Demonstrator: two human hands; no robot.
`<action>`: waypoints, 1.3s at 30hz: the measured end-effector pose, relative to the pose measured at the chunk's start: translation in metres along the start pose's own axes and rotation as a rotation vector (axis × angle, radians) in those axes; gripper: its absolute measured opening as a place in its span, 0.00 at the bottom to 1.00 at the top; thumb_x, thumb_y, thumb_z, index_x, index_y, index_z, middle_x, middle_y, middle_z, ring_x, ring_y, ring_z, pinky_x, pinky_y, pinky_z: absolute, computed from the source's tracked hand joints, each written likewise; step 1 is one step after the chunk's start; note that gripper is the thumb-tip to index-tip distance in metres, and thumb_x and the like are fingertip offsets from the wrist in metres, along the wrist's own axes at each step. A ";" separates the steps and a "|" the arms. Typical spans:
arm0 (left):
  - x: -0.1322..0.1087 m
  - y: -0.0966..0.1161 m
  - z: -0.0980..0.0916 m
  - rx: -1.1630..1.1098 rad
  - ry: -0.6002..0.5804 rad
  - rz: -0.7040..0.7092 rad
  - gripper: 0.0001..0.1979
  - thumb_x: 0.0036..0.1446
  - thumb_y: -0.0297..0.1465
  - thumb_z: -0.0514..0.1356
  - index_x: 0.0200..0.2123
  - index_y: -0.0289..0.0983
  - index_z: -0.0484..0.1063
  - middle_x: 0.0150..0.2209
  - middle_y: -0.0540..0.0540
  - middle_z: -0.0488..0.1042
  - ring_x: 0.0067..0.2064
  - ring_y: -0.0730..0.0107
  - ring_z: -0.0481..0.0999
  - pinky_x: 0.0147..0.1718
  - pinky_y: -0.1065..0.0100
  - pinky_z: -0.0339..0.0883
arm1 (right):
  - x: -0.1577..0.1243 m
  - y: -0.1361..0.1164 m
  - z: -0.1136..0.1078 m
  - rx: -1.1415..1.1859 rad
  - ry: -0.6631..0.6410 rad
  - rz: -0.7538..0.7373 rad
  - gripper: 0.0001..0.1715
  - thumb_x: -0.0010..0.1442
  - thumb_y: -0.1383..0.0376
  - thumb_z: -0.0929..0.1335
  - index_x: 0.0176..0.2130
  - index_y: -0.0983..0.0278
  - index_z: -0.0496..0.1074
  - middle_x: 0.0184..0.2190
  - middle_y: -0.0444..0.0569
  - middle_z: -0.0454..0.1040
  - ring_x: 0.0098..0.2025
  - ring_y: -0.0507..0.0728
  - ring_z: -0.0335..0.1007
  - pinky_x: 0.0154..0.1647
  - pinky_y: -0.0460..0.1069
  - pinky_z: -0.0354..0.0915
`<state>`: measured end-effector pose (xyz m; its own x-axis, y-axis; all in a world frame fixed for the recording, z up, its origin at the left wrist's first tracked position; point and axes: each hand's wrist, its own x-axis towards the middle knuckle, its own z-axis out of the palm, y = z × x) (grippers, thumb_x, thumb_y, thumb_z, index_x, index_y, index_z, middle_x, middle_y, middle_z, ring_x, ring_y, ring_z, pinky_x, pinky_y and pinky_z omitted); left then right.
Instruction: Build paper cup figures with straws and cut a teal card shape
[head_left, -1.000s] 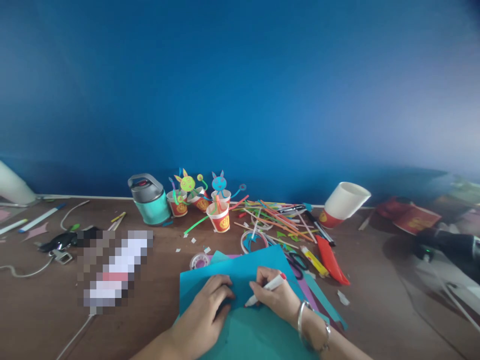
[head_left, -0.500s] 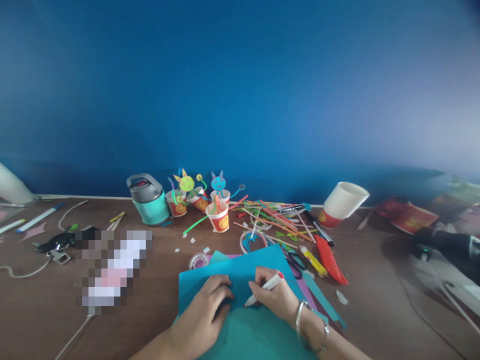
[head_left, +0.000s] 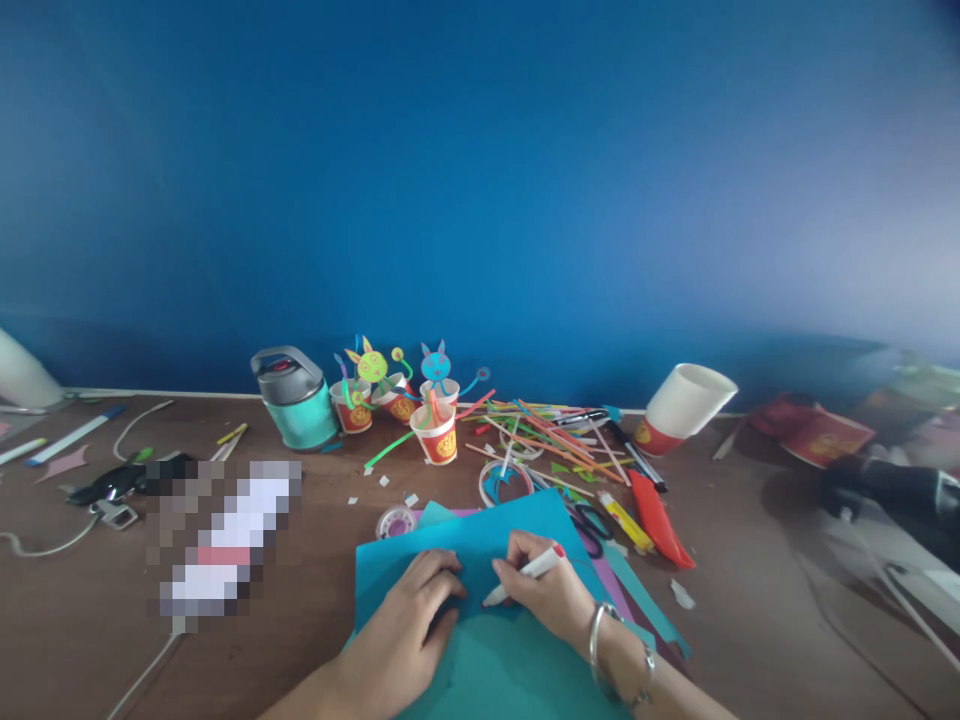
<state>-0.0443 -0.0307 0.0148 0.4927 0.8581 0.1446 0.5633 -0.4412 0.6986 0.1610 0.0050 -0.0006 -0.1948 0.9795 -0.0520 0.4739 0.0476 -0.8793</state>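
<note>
On the brown table [head_left: 319,575], we have blue paper [head_left: 480,532] in front. Our right hand [head_left: 553,600] clamps a white marker [head_left: 541,563] between thumb and fingers, tip down at the sheet. Our left hand [head_left: 409,620] rests on the paper, fingers bent, thumb apart. Straws [head_left: 551,427] lie beyond.

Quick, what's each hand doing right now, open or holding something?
Left hand: open, palm down on the blue paper, fingers loosely bent.
Right hand: closed around a white marker, tip down at the paper.
</note>
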 end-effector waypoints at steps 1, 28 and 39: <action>0.000 0.000 0.000 0.000 -0.001 -0.003 0.12 0.58 0.19 0.54 0.40 0.41 0.69 0.49 0.46 0.70 0.54 0.64 0.69 0.54 0.65 0.65 | 0.000 0.000 0.000 -0.006 0.006 0.001 0.16 0.52 0.62 0.65 0.19 0.60 0.56 0.14 0.39 0.62 0.18 0.49 0.58 0.19 0.43 0.52; 0.000 0.000 0.000 0.000 -0.016 -0.010 0.12 0.58 0.19 0.54 0.40 0.42 0.69 0.48 0.47 0.70 0.54 0.64 0.70 0.54 0.65 0.65 | 0.002 0.003 0.001 0.103 0.063 0.021 0.16 0.55 0.58 0.67 0.22 0.60 0.58 0.16 0.36 0.57 0.19 0.48 0.49 0.19 0.45 0.47; 0.000 0.001 -0.001 -0.009 0.002 -0.003 0.12 0.58 0.20 0.54 0.40 0.42 0.69 0.48 0.46 0.71 0.53 0.63 0.70 0.53 0.63 0.66 | 0.002 0.004 0.002 0.103 0.077 -0.002 0.16 0.55 0.60 0.66 0.22 0.61 0.57 0.15 0.36 0.56 0.19 0.48 0.49 0.19 0.44 0.48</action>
<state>-0.0443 -0.0312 0.0158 0.4894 0.8601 0.1437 0.5592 -0.4360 0.7051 0.1612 0.0065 -0.0051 -0.1270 0.9918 -0.0166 0.3821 0.0335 -0.9235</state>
